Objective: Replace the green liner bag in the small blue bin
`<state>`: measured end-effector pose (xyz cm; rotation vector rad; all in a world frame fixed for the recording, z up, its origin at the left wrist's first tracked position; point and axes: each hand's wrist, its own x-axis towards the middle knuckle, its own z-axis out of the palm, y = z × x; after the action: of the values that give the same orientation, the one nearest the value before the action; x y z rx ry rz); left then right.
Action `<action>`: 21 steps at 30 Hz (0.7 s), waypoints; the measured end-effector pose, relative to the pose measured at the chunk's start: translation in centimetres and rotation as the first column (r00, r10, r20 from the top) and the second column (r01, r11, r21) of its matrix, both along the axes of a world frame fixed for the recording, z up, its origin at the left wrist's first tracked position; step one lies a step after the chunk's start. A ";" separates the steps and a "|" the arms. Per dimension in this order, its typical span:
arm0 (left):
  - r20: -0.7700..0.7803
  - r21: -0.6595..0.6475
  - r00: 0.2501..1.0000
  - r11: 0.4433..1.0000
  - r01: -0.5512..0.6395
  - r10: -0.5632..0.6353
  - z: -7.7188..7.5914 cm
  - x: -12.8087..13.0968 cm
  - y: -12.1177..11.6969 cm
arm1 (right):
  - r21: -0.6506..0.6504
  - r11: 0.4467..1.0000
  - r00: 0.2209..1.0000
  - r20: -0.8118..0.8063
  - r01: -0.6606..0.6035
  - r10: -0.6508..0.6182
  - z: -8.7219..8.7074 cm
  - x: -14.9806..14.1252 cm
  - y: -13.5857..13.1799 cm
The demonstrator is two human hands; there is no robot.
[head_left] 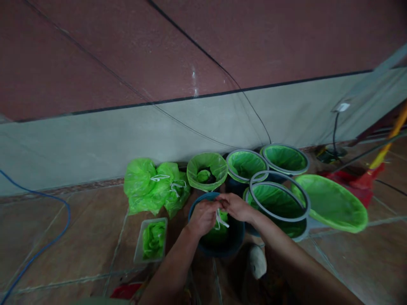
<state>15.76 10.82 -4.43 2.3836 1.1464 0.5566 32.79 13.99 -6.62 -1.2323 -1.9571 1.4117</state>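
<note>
Over the mouth of a dark blue bin [239, 241], my left hand [203, 217] and my right hand [235, 206] meet with fingertips pinched together. From between them hangs a white drawstring [221, 218], its loose end pointing down. Below it, a bright green plastic bag [216, 238] lies gathered inside the bin, partly hidden by my hands. Both hands are closed on the drawstring; exactly how the fingers grip it is hard to see.
Bulging green bags [140, 180] with white ties lean by the wall. A small tray [138, 245] holds green plastic. Green-lined bins with grey rims [280, 154] stand right, near a loose grey ring [305, 202] and a red dustpan [370, 186]. A blue cable [68, 212] lies left.
</note>
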 end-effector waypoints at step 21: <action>0.381 0.101 0.881 0.934 -0.342 0.281 -0.6 0.2 -0.4 | -0.356 0.929 0.973 -0.161 0.097 -0.163 5.1 -0.4 -0.7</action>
<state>15.98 10.43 -5.05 2.1052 1.3600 1.1894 32.44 13.25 -1.54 -1.2943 -1.5134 1.7848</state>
